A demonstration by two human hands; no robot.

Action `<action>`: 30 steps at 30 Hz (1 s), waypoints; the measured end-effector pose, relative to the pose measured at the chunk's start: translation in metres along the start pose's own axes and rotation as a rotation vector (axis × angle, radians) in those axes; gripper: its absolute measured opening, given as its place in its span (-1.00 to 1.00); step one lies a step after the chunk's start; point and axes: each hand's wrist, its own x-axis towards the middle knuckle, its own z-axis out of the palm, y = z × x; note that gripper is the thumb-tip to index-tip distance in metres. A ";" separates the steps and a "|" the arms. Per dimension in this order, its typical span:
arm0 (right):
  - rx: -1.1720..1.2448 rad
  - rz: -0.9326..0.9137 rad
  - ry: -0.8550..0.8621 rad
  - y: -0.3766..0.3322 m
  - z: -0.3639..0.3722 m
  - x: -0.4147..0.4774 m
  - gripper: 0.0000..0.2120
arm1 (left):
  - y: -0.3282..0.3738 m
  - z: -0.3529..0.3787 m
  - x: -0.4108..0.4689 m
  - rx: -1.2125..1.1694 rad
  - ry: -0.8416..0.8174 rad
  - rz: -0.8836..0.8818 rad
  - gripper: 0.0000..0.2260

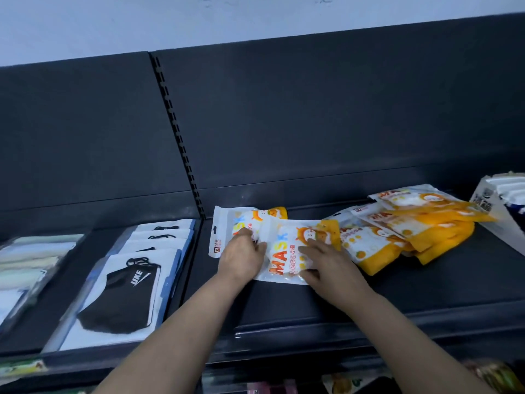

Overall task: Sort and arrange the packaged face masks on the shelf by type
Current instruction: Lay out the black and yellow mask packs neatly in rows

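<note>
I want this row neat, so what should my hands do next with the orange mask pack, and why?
Probably slide the top orange pack left, squaring it over the pack beneath: it lies skewed across that one, left hand at its edge, right hand flat on top.

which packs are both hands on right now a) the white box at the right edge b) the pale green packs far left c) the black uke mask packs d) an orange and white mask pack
D: the left hand and the right hand both touch the orange and white mask pack in the middle of the shelf, well away from the black mask packs.
</note>
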 end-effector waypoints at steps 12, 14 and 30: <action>0.059 0.014 0.009 -0.030 0.020 -0.004 -0.47 | -0.017 -0.014 -0.011 -0.179 0.110 -0.072 -0.66; 0.064 -0.017 -0.024 -0.046 0.023 0.001 -0.52 | -0.039 -0.025 -0.013 -0.111 0.140 -0.104 -0.62; -0.009 0.133 -0.022 -0.072 0.027 0.016 -0.59 | -0.066 -0.016 -0.011 0.422 -0.300 0.324 -0.44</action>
